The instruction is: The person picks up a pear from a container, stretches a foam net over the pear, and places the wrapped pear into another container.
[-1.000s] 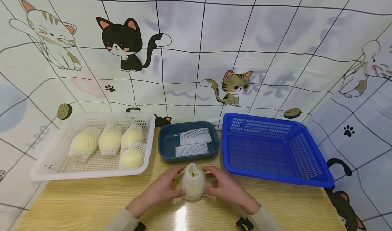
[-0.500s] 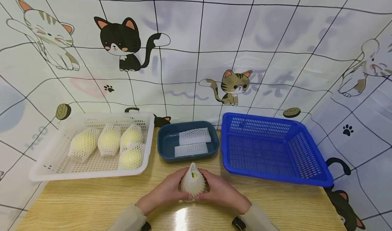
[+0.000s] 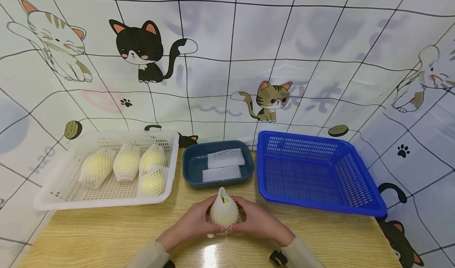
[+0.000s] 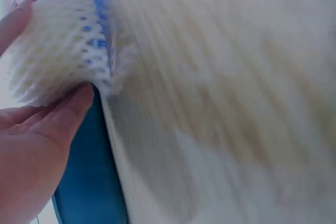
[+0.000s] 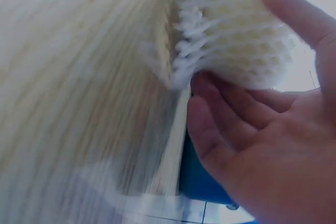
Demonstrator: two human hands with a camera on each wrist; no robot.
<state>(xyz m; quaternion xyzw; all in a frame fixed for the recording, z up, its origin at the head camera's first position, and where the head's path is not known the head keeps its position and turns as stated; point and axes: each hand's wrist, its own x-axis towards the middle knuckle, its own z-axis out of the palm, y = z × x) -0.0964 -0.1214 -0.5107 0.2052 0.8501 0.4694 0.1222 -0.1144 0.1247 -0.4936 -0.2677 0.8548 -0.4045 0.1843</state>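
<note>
A pale yellow fruit in a white foam net sleeve (image 3: 224, 213) stands over the near middle of the table, the net gathered to a point on top. A dark stem shows through the opening. My left hand (image 3: 192, 221) grips its left side and my right hand (image 3: 260, 222) its right side, thumbs low in front and fingers behind. From the left wrist, the foam net (image 4: 55, 51) bulges between thumb and fingers. The right wrist view has the net's open end beside my right hand's fingertips (image 5: 202, 114). The far side of the fruit is hidden in the head view.
A white basket (image 3: 103, 204) at the left holds several net-wrapped fruits (image 3: 126, 163). Behind the hands, a dark teal tray (image 3: 194, 161) contains two flat foam nets (image 3: 222, 174). To the right sits a blue basket (image 3: 302, 177). Cat-patterned cloth (image 3: 213, 62) walls the table's back.
My hands have closed in from either side and now hold the wrapped fruit. Its net's top has drawn into a narrower point and tilts slightly. The baskets and tray stay put.
</note>
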